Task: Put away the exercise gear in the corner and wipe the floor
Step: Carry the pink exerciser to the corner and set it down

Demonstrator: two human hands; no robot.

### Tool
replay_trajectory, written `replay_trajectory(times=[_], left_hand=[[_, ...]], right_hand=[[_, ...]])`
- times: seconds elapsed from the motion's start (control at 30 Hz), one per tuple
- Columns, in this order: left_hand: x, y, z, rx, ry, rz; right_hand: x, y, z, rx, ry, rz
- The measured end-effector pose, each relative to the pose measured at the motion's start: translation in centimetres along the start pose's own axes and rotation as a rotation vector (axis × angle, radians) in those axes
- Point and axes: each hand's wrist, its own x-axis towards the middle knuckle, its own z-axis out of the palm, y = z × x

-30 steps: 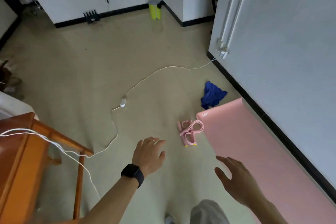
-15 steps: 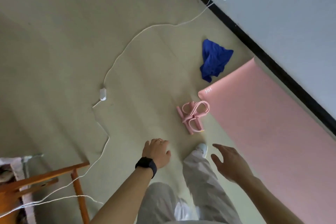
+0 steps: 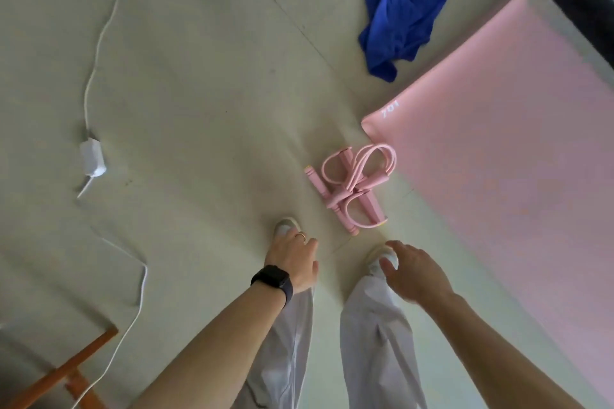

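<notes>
Now both hands empty, fingers loosely spread: left hand (image 3: 294,261), right hand (image 3: 412,271). Pink pull rope (image 3: 352,188) on floor at 12 o'clock, beside mat (image 3: 505,176). Best scoop the whole bundle so loops don't trail.

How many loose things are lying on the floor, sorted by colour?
Pink: 2, yoga mat and pedal resistance band
Blue: 1, crumpled cloth
White: 1, power cable with adapter
Total: 4

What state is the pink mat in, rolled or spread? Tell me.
Spread. The pink mat lies flat on the floor along the wall, no roll visible; its far end runs out of frame.
</notes>
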Motion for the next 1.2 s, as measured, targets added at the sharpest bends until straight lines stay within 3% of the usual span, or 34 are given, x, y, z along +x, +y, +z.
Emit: replay_trajectory(times=[0.2, 0.4, 0.53, 0.63, 0.87, 1.03, 1.13, 1.2], left_hand=[[13.0, -2.9, 5.5, 0.106, 0.033, 0.070], [24.5, -3.7, 10.3, 0.234, 0.239, 0.186], [28.1, -3.3, 13.2, 0.163, 0.439, 0.153], [26.9, -3.5, 13.7, 0.223, 0.420, 0.158], [14.3, -3.4, 4.0, 0.055, 0.259, 0.084], [3.5, 0.2, -7.9, -0.254, 0.047, -0.086], [-4.2, 3.8, -14.8, -0.351, 0.100, -0.059], [-9.1, 6.5, -18.9, -0.411, 0.152, 0.041]], right_hand=[[10.6, -0.2, 7.5, 0.102, -0.034, 0.082], [20.5, -0.1, 14.4, 0.312, 0.152, 0.033], [23.8, -0.3, 17.3, 0.312, 0.200, 0.033], [23.8, -0.4, 16.9, 0.230, 0.226, 0.104], [13.4, 2.0, 8.3, 0.301, 0.160, 0.167], [-0.5, 4.3, -0.9, 0.128, 0.046, 0.144], [-11.0, 4.3, -4.2, 0.137, 0.255, 0.229], [-18.0, 4.0, -6.3, 0.325, 0.463, 0.324]])
